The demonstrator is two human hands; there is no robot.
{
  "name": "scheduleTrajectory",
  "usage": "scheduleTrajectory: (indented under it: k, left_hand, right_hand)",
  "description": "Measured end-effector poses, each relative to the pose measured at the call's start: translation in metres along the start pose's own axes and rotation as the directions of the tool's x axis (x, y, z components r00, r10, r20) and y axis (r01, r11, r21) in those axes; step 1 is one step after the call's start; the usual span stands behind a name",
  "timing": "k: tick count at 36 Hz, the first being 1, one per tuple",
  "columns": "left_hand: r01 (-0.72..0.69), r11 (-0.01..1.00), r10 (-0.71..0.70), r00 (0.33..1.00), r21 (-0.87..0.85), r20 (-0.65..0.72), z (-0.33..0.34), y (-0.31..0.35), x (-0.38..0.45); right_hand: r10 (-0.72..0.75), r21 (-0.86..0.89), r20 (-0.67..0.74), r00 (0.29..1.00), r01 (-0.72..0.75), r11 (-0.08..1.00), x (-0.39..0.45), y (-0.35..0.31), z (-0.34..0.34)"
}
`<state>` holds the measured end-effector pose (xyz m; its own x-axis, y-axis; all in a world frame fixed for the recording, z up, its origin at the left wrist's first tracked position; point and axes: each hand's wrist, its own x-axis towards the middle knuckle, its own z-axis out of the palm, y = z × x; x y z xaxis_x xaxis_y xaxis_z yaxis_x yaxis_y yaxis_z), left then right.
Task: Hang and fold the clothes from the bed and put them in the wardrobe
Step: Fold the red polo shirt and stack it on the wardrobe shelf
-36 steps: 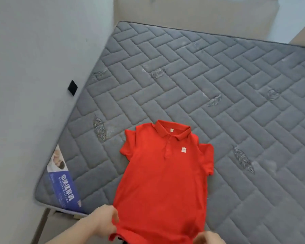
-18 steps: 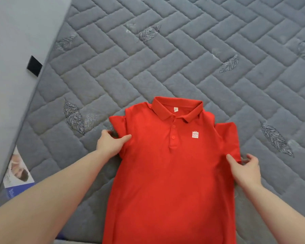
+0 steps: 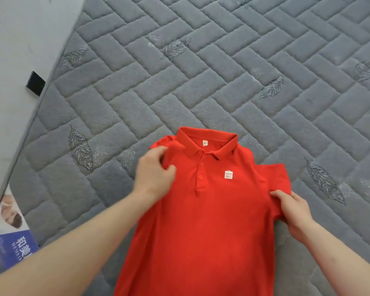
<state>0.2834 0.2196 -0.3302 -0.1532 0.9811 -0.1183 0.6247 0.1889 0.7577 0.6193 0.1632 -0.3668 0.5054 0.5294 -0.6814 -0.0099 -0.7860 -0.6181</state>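
A red polo shirt (image 3: 205, 221) lies face up on the grey quilted mattress (image 3: 222, 82), collar pointing away from me, a small white logo on its chest. My left hand (image 3: 155, 174) grips the shirt's left sleeve and holds it bunched over the shoulder area, so the sleeve is mostly hidden under the hand. My right hand (image 3: 293, 208) pinches the lower edge of the right sleeve, which still lies spread out on the mattress. The shirt's hem runs out of view at the bottom.
A pale wall (image 3: 13, 50) runs along the mattress's left side, with a small black square (image 3: 35, 83) fixed to it. A blue and white label (image 3: 13, 238) covers the mattress's near left corner.
My left hand has drawn the left sleeve inward over the shoulder. My right hand stays at the right sleeve's edge. A second ago both hands were at the hem.
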Motion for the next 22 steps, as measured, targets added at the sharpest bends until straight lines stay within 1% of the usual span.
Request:
scheduleTrajectory:
  k: [1, 3, 4, 6, 7, 8, 9, 11, 13, 14, 16, 18, 20, 22]
  left_hand:
    - [-0.049, 0.998, 0.048, 0.998, 0.026, 0.047, 0.014, 0.003, -0.006]
    - [-0.120, 0.989, 0.101, 0.974, 0.085, 0.204, 0.040, 0.000, -0.019]
    - [-0.149, 0.981, 0.106, 0.948, 0.124, 0.300, 0.051, -0.002, -0.026]
    - [-0.211, 0.954, 0.083, 0.867, 0.212, 0.491, 0.066, -0.010, -0.038]
    - [-0.235, 0.944, 0.069, 0.825, 0.230, 0.560, 0.070, -0.015, -0.043]
    - [-0.252, 0.943, 0.078, 0.803, 0.217, 0.591, 0.070, -0.019, -0.048]
    - [-0.256, 0.951, 0.110, 0.805, 0.174, 0.583, 0.068, -0.022, -0.052]
    - [-0.234, 0.970, 0.174, 0.862, 0.069, 0.476, 0.058, -0.026, -0.060]
    - [-0.202, 0.979, 0.186, 0.914, 0.008, 0.360, 0.043, -0.034, -0.068]
    - [-0.180, 0.984, 0.170, 0.930, 0.001, 0.325, 0.034, -0.040, -0.072]
    - [-0.129, 0.991, 0.111, 0.946, 0.037, 0.305, 0.015, -0.056, -0.082]
    - [-0.093, 0.991, 0.058, 0.948, 0.098, 0.314, -0.004, -0.075, -0.093]
    - [-0.057, 0.987, 0.005, 0.945, 0.151, 0.326, -0.018, -0.092, -0.106]
    - [-0.012, 0.986, -0.044, 0.946, 0.169, 0.321, -0.026, -0.103, -0.118]
  right_hand:
    - [-0.032, 0.002, -0.006, 0.999, 0.032, 0.999, -0.002, 0.000, -0.002]
    - [-0.118, -0.050, -0.008, 0.993, 0.117, 0.992, -0.007, -0.001, -0.007]
    - [-0.158, -0.077, -0.008, 0.987, 0.156, 0.985, -0.009, -0.001, -0.008]
    - [-0.229, -0.113, -0.019, 0.973, 0.226, 0.968, -0.012, -0.003, -0.009]
    - [-0.267, -0.130, -0.035, 0.963, 0.260, 0.957, -0.014, -0.004, -0.008]
    - [-0.310, -0.151, -0.044, 0.950, 0.301, 0.942, -0.018, -0.006, -0.006]
    - [-0.354, -0.169, -0.045, 0.934, 0.343, 0.924, -0.022, -0.009, -0.002]
    - [-0.450, -0.185, -0.014, 0.893, 0.440, 0.879, -0.033, -0.016, 0.009]
    - [-0.538, -0.186, 0.054, 0.841, 0.538, 0.822, -0.047, -0.022, 0.026]
    - [-0.578, -0.194, 0.091, 0.811, 0.583, 0.789, -0.054, -0.024, 0.036]
    - [-0.622, -0.202, 0.165, 0.765, 0.644, 0.738, -0.065, -0.024, 0.059]
    - [-0.629, -0.213, 0.247, 0.738, 0.674, 0.707, -0.073, -0.019, 0.083]
    - [-0.611, -0.243, 0.316, 0.726, 0.685, 0.687, -0.078, -0.010, 0.106]
    - [-0.576, -0.271, 0.378, 0.724, 0.682, 0.680, -0.081, 0.000, 0.126]
